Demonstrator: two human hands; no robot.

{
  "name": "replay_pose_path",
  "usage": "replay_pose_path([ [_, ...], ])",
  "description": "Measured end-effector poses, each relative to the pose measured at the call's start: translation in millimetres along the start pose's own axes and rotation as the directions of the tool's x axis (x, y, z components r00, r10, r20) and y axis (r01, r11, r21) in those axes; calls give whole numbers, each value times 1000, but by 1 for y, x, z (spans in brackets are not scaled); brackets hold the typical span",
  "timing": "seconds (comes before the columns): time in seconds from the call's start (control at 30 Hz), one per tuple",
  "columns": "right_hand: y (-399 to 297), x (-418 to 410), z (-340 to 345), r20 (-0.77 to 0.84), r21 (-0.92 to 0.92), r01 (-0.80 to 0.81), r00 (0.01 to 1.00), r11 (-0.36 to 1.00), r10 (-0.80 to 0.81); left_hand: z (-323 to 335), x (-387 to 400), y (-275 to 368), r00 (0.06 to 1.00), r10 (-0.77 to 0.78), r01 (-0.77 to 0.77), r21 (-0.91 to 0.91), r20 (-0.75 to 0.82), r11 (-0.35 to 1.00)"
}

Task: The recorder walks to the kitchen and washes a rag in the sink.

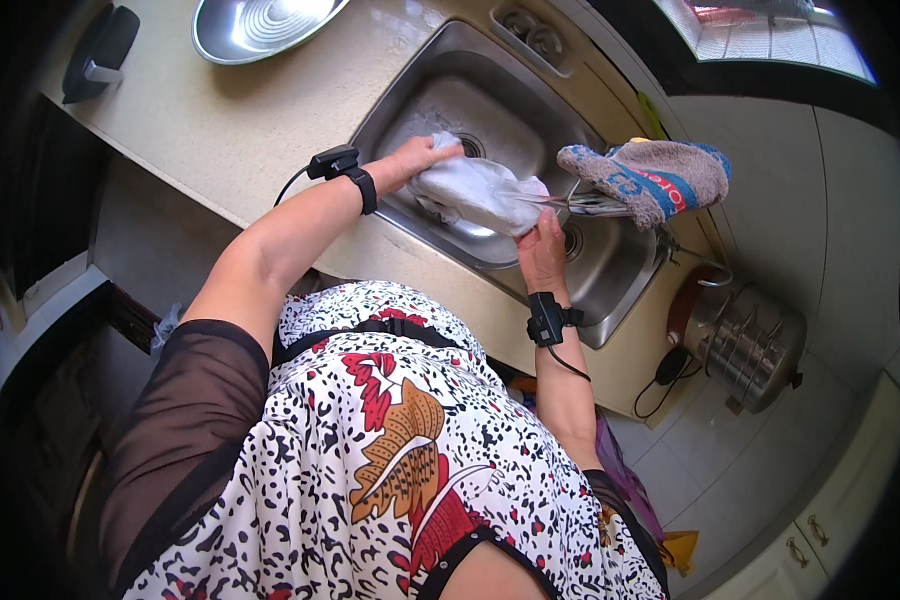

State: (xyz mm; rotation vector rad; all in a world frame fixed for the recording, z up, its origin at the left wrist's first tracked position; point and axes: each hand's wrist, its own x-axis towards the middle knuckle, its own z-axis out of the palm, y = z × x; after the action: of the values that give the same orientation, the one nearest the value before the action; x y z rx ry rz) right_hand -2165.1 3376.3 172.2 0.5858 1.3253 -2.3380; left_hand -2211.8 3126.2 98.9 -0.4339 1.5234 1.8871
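A wet white cloth [480,191] is stretched between my two hands over a double-bowl stainless steel sink [427,82]. My left hand [420,159] grips its upper left end, thumb on top. At the cloth's lower right end, my right hand [541,244] holds it with the fingers curled beneath. The metal faucet [596,202] reaches over the sink beside that end, and part of the cloth lies under its tip. A grey and blue towel with lettering [664,176] hangs over the faucet's base. Both wrists wear black strapped devices with cables.
A shiny metal basin [266,26] stands on the beige countertop [285,135] at the top, with a black object [103,56] at the far left. A drain-type recess [532,37] borders the sink. Right of the sink stands a large stainless steel pot or appliance [754,349] with a cable.
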Motion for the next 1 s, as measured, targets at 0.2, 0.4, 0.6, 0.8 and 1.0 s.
replay_pose_path([
  [0.2, -26, -5, 2, 124, 181, -31, 992, 983, 9, -39, -1, -10, 974, 19, 80, 419, -228, 905],
  [0.4, -28, -5, 7, 241, 140, -104, 968, 985, 68, -37, 18, -15, 940, -103, 50, -167, -326, 985],
  [0.6, -11, 28, 7, 460, -759, 455, 881, 466, -110, 47, -1, 23, 975, -72, 83, -45, 209, 996],
  [0.8, 6, 39, 41, 260, -888, 382, 876, 256, -405, 58, 16, 19, 981, -143, 157, -98, 133, 983],
  [1.0, 53, 48, 3, -284, -21, -442, 863, 897, 418, 82, 9, 8, 983, 181, -183, 115, 31, 976],
])
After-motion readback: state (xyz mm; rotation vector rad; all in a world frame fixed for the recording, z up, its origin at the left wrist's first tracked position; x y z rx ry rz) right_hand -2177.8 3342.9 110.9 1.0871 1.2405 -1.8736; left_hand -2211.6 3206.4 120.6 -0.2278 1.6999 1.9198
